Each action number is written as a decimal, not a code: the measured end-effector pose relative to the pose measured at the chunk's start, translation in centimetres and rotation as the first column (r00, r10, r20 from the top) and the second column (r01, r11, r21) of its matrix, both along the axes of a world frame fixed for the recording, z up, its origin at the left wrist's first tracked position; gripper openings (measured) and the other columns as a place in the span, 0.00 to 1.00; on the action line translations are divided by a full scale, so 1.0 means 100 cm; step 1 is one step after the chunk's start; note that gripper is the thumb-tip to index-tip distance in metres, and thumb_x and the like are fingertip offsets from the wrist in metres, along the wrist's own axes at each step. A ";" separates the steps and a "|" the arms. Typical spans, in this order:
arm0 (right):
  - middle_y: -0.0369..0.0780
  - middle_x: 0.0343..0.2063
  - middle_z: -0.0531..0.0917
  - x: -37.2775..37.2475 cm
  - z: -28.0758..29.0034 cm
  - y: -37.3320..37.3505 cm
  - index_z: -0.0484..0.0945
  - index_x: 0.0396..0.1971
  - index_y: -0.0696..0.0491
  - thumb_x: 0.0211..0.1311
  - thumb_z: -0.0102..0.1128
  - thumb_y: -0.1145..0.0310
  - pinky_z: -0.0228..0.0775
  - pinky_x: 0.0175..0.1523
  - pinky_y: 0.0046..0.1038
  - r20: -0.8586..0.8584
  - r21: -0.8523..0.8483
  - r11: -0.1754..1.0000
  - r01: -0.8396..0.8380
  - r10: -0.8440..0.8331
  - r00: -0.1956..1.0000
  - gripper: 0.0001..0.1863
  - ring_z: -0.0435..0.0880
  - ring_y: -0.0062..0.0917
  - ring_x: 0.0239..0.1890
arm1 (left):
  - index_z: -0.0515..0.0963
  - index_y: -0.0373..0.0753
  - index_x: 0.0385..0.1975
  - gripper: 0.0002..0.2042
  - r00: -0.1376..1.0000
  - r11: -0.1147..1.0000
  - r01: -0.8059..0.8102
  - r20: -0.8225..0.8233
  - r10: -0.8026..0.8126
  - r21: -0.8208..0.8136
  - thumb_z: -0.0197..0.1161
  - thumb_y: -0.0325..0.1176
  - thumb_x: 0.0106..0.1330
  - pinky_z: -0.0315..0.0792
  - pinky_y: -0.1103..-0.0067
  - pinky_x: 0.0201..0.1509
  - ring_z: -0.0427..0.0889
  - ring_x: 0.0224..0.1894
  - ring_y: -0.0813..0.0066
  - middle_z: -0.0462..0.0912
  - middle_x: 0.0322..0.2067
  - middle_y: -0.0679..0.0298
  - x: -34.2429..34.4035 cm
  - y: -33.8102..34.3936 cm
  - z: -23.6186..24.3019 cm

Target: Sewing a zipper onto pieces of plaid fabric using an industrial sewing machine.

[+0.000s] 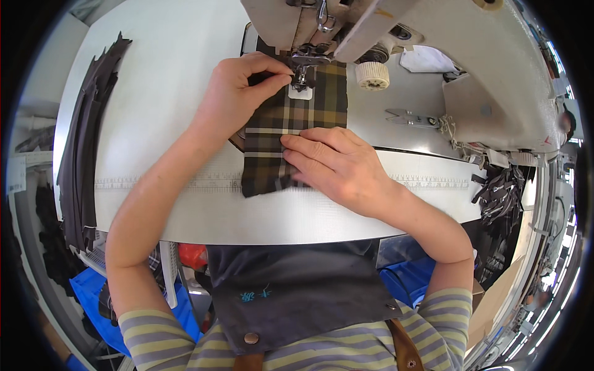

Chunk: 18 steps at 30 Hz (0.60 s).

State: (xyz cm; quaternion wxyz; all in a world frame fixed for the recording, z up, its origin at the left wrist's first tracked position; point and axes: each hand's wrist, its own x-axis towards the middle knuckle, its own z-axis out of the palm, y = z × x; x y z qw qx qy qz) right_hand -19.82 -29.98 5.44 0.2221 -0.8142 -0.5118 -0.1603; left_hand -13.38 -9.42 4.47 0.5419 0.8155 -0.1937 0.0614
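A strip of plaid fabric (pixel 266 142) in brown, black and white lies lengthwise under the sewing machine's presser foot (pixel 301 77). A small white patch (pixel 300 94) shows on the fabric just in front of the foot. My left hand (pixel 241 93) is closed, thumb and forefinger pinched together right beside the foot; what they grip, if anything, is too small to make out. Nearer to me, my right hand (pixel 340 164) rests palm down on the fabric, its fingers stretched out across the right half. The fabric's near end is slightly blurred.
Dark fabric strips (pixel 93 142) lie along the table's left side. Thread snips (pixel 411 118) sit right of the machine bed. The machine head (pixel 495 74) overhangs the right. A measuring scale (pixel 427 181) crosses the table; dark zipper-like pieces (pixel 500 191) hang at the right edge.
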 end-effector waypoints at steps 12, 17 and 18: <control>0.43 0.36 0.84 0.007 0.005 0.036 0.77 0.31 0.58 0.43 0.61 0.72 0.78 0.41 0.31 0.033 0.235 0.967 0.102 -0.113 0.993 0.12 0.84 0.33 0.38 | 0.82 0.30 0.32 0.05 0.955 0.960 0.279 -0.109 -0.277 0.011 0.63 0.24 0.60 0.71 0.81 0.46 0.79 0.36 0.78 0.83 0.33 0.63 0.023 0.021 0.009; 0.45 0.38 0.84 0.005 -0.003 0.008 0.77 0.32 0.59 0.43 0.60 0.72 0.77 0.44 0.31 0.044 0.157 0.988 0.013 -0.021 0.999 0.13 0.83 0.35 0.43 | 0.82 0.31 0.33 0.05 0.988 0.993 0.106 -0.114 -0.100 0.047 0.63 0.25 0.60 0.71 0.82 0.44 0.78 0.34 0.79 0.83 0.32 0.64 0.007 0.008 0.014; 0.45 0.39 0.84 0.005 -0.004 0.006 0.77 0.32 0.59 0.43 0.60 0.72 0.77 0.45 0.31 0.025 0.141 0.990 0.014 -0.017 1.000 0.13 0.83 0.36 0.45 | 0.82 0.31 0.33 0.05 0.990 0.995 0.071 -0.129 -0.061 0.076 0.63 0.25 0.61 0.71 0.82 0.43 0.78 0.34 0.80 0.83 0.32 0.64 0.006 0.007 0.015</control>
